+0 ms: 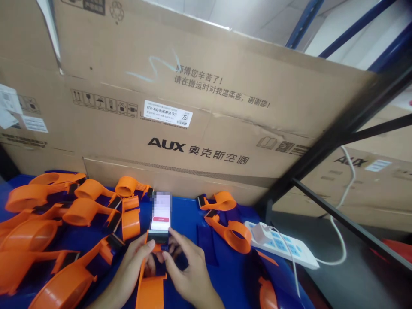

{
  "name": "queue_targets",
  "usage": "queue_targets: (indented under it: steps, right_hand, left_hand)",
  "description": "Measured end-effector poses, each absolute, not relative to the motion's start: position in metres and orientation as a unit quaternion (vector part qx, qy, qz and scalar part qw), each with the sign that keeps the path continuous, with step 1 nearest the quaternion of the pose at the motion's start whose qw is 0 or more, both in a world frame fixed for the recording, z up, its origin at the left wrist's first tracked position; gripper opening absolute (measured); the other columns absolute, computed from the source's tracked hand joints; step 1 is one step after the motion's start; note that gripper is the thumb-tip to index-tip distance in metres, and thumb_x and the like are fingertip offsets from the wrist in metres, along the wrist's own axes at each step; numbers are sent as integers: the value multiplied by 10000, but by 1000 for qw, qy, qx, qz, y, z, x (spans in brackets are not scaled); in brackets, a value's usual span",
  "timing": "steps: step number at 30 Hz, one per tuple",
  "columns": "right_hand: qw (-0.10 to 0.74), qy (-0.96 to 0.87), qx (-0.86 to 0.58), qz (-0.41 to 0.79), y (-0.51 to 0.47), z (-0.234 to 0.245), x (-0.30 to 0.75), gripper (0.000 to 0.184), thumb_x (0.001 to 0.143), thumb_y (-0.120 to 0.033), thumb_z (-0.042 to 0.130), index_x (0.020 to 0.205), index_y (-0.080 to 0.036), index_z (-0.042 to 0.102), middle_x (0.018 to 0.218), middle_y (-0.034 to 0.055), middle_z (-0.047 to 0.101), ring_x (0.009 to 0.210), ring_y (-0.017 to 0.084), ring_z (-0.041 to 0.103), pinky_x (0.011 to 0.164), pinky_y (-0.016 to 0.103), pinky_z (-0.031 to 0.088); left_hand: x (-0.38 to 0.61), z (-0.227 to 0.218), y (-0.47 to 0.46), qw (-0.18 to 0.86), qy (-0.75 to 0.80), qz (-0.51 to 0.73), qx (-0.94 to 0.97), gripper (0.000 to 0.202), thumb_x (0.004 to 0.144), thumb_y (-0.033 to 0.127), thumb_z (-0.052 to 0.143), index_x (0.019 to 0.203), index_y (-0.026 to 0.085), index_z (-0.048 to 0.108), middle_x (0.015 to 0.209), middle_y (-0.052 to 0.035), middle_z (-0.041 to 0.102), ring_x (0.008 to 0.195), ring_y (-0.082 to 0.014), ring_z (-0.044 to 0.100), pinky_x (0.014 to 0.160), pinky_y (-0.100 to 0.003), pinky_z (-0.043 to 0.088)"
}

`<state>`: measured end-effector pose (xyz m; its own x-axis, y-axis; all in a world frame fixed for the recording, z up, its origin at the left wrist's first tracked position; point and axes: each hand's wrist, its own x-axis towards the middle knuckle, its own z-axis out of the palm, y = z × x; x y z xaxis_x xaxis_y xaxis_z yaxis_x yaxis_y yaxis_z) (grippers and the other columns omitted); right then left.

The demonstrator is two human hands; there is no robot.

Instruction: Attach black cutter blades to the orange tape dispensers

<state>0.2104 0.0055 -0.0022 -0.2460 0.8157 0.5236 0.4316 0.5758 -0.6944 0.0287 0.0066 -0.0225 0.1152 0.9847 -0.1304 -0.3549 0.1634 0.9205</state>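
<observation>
An orange tape dispenser is held between my two hands, its black-edged head pointing away from me. My left hand grips the left side of the head, thumb on top. At the right side, my right hand closes thumb and fingers around the same head; some fingertips are hidden beneath it. Just beyond the head lies a phone with a lit screen, partly blurred out. Several more orange tape dispensers are spread to the left, and another dispenser rests to the right of the phone.
A large AUX cardboard box stands behind the blue work surface. On the right lies a white power strip with a plug and cables. A dark metal rack post slants across the right side.
</observation>
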Motion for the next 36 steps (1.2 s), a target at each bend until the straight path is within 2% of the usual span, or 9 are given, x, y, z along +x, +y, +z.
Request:
queue_targets:
  steps: [4, 8, 13, 17, 21, 25, 29, 32, 36]
  right_hand:
    - [459, -773, -412, 148, 4, -8, 206, 522, 981, -203, 647, 1496, -231, 566, 1007, 74, 801, 819, 227, 757, 776, 358, 641]
    - [452, -791, -395, 117, 3, -13, 205, 543, 1014, -187, 591, 1550, -196, 504, 1065, 110, 809, 847, 240, 784, 763, 356, 657]
    - [431, -818, -374, 73, 0, -19, 206, 556, 1048, -167, 517, 1595, -125, 426, 984, 139, 805, 784, 244, 790, 707, 357, 666]
    - [410, -830, -375, 53, -1, -21, 208, 529, 1068, -178, 480, 1591, -109, 433, 948, 146, 800, 737, 246, 780, 670, 365, 663]
    - [413, -821, -385, 86, 0, -18, 208, 510, 1074, -210, 492, 1578, -132, 463, 936, 128, 800, 746, 245, 776, 688, 364, 656]
    - [418, -806, -384, 170, 2, -6, 210, 478, 1076, -210, 505, 1554, -209, 509, 995, 90, 806, 843, 226, 783, 787, 342, 650]
    - [416, -807, -372, 195, 4, 0, 214, 451, 1070, -178, 490, 1512, -236, 564, 1002, 78, 804, 840, 204, 779, 804, 316, 640]
    - [408, -817, -365, 179, 6, -3, 216, 453, 1057, -184, 502, 1504, -213, 568, 964, 85, 804, 773, 194, 768, 749, 300, 636]
    - [392, -828, -374, 143, 5, -5, 215, 501, 1049, -169, 476, 1550, -173, 505, 948, 104, 806, 742, 194, 760, 718, 300, 638]
  left_hand:
    - [33, -23, 6, 662, 415, 500, 373, 323, 895, 499, 764, 968, 200, 667, 565, 32, 677, 478, -138, 620, 478, -211, 472]
    - [33, -20, 8, 663, 417, 502, 367, 315, 889, 483, 783, 938, 195, 665, 580, 26, 693, 469, -136, 633, 476, -212, 491]
    - [31, -20, 9, 654, 408, 504, 390, 286, 916, 464, 757, 908, 186, 689, 589, 18, 697, 455, -138, 638, 477, -223, 520]
    - [31, -21, 6, 657, 406, 495, 399, 283, 936, 466, 734, 902, 186, 701, 546, 17, 681, 446, -144, 637, 484, -229, 528]
    - [31, -23, 10, 666, 418, 503, 357, 300, 889, 480, 783, 899, 189, 713, 565, 10, 698, 468, -150, 648, 495, -228, 525]
    - [30, -23, 22, 717, 426, 485, 264, 493, 704, 567, 904, 966, 186, 730, 575, -19, 728, 461, -164, 644, 470, -229, 501]
    - [31, -13, 17, 728, 407, 486, 260, 559, 768, 562, 858, 1185, 235, 681, 621, -27, 752, 464, -152, 629, 461, -209, 460]
    - [33, -2, 6, 727, 414, 485, 256, 491, 797, 497, 861, 1185, 256, 681, 666, 0, 744, 498, -127, 613, 499, -199, 466]
    - [33, 9, 1, 725, 395, 490, 280, 463, 828, 462, 844, 1212, 253, 693, 696, 3, 732, 675, -180, 695, 666, -248, 551]
